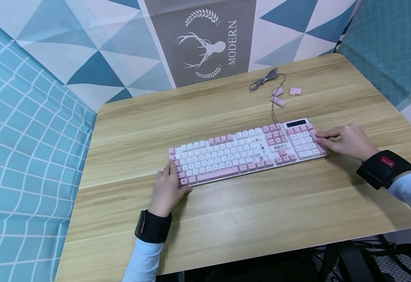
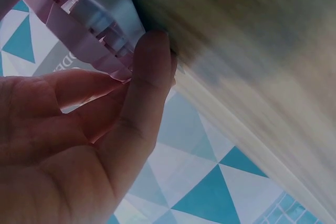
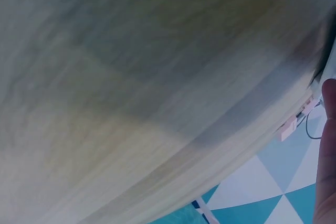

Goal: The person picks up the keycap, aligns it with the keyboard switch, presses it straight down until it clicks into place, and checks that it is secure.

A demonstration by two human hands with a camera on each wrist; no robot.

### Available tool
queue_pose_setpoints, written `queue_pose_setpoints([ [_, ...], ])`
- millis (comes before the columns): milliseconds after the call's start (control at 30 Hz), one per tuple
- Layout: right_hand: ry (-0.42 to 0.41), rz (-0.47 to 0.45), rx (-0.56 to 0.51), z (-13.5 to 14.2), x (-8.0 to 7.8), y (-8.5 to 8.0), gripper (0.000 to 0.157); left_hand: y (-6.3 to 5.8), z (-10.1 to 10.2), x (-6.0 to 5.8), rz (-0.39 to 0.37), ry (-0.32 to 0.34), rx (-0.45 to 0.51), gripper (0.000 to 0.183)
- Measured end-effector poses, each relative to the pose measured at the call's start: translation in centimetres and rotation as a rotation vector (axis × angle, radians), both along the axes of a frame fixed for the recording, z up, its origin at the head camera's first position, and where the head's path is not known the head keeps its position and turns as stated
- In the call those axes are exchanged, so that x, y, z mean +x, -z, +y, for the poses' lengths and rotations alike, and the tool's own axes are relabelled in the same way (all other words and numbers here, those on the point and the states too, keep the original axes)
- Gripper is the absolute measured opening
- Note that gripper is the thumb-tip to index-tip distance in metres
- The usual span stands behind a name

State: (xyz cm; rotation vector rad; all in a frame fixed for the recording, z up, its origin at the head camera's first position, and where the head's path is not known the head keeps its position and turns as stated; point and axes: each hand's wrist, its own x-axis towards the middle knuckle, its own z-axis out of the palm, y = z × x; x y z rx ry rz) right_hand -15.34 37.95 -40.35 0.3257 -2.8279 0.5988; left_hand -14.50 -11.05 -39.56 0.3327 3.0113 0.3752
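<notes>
A white and pink keyboard (image 1: 226, 152) lies on the wooden table, slanting up to the right. Three spots at the right end of its main key block show dark marks where no keycap sits. My left hand (image 1: 166, 188) grips its left end, with the thumb at the front corner and fingers along the left side; in the left wrist view the thumb (image 2: 149, 72) rests against the keyboard's edge (image 2: 121, 14). My right hand (image 1: 350, 141) holds the right end beside the number pad, thumb and forefinger close together. The right wrist view shows little of this hand.
Behind the keyboard lie three loose pink keycaps (image 1: 295, 91), two of them by the grey cable (image 1: 274, 105). The cable's bundled part (image 1: 263, 80) is near the back edge. Patterned cloth walls (image 1: 202, 39) border the wooden table (image 1: 262, 211).
</notes>
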Motion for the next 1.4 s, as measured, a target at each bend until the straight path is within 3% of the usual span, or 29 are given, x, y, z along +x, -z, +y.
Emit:
queue_pose_setpoints([
  [100,0.024,-0.024,0.015,-0.2,-0.1,-0.1,0.018,0.0,0.0,0.0,0.008,0.004,-0.003,0.099],
  [333,-0.093,0.113,0.110,-0.6,-0.6,-0.5,0.017,0.1,0.0,0.1,0.008,-0.001,0.001,0.098],
  [667,-0.104,0.070,0.057,-1.1,-1.0,-0.9,0.024,0.0,0.0,0.0,0.003,-0.003,-0.006,0.100],
  [1100,-0.084,-0.115,-0.150,-0.5,-1.5,-0.9,0.022,0.1,0.0,0.0,0.007,-0.005,-0.012,0.100],
  [1400,0.036,-0.281,-0.249,0.0,-1.1,-1.2,0.024,0.1,0.1,0.0,-0.003,-0.008,-0.009,0.100],
])
